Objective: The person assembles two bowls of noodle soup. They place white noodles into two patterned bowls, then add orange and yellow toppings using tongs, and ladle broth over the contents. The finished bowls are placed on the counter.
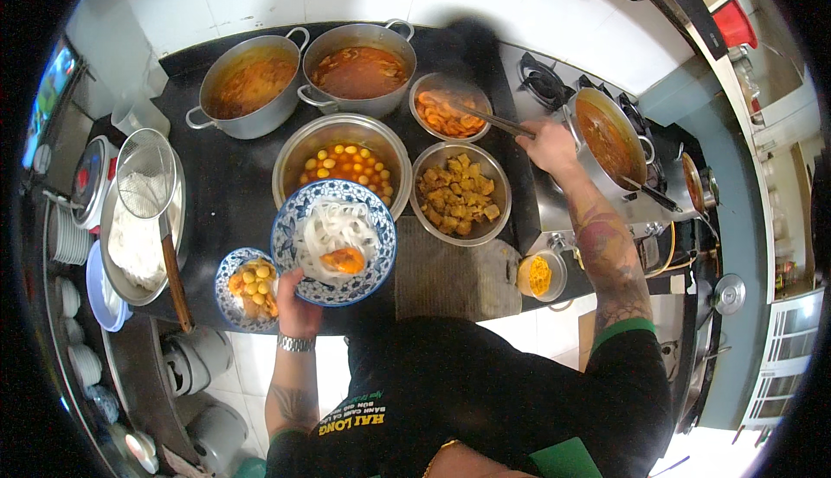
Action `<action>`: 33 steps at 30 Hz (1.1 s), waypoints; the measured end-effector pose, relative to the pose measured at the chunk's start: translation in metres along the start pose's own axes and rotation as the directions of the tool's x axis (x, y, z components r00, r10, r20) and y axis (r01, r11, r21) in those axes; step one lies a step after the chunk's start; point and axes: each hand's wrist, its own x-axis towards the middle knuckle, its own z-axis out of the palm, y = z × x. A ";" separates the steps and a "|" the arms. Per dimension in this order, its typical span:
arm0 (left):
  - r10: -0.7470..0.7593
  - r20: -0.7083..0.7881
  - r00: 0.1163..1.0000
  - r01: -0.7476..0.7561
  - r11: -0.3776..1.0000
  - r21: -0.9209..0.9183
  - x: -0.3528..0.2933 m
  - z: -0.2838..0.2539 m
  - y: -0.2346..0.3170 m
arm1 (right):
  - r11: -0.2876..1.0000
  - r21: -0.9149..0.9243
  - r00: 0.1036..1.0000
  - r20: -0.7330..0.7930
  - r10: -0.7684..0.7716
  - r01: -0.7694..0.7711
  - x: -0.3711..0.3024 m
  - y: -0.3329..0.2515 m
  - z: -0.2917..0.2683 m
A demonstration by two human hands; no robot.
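My left hand (299,312) is closed on the edge of a blue-and-white patterned bowl (284,244). White flat noodles (339,223) lie inside it with one orange shrimp (344,261) on top. My right hand (551,147) grips long dark chopsticks (500,122), whose tips reach into a metal bowl of orange shrimp (443,113). Whether the tips pinch a shrimp is too small to tell. Behind the held bowl stands a pot (282,171) of quail eggs in orange broth. Cubed brown meat (457,194) fills the metal bowl nearer me.
Two tall broth pots (227,121) (357,108) stand at the back. A smaller patterned bowl (222,298) holds eggs and shrimp. At left, a strainer (145,175) rests over a basin of noodles (138,249). The stove at right carries a broth pot (597,145) with a ladle.
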 end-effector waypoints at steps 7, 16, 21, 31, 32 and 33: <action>0.025 0.051 0.998 -0.026 1.000 0.014 -0.006 -0.002 -0.002 | 0.999 -0.048 0.999 0.034 0.004 -0.002 0.002 -0.001 0.030; 0.029 -0.026 0.999 -0.029 0.999 0.014 -0.015 -0.005 0.000 | 0.999 0.009 0.992 0.119 0.051 -0.053 0.016 -0.002 0.031; 0.046 -0.018 0.999 -0.047 0.999 -0.026 -0.012 -0.003 -0.002 | 0.999 -0.052 0.998 -0.055 -0.004 0.002 0.001 -0.012 0.000; 0.052 0.002 0.999 -0.052 0.997 0.065 -0.003 0.016 -0.005 | 0.755 0.313 0.804 -0.388 -0.452 0.576 -0.113 -0.080 -0.087; 0.038 0.015 0.999 -0.039 0.997 0.071 -0.001 0.020 -0.003 | 0.733 0.276 0.770 -0.390 -0.506 0.621 -0.120 -0.089 -0.087; 0.038 0.026 0.999 -0.039 0.996 0.078 -0.001 0.021 -0.002 | 0.727 0.251 0.756 -0.375 -0.536 0.639 -0.128 -0.097 -0.086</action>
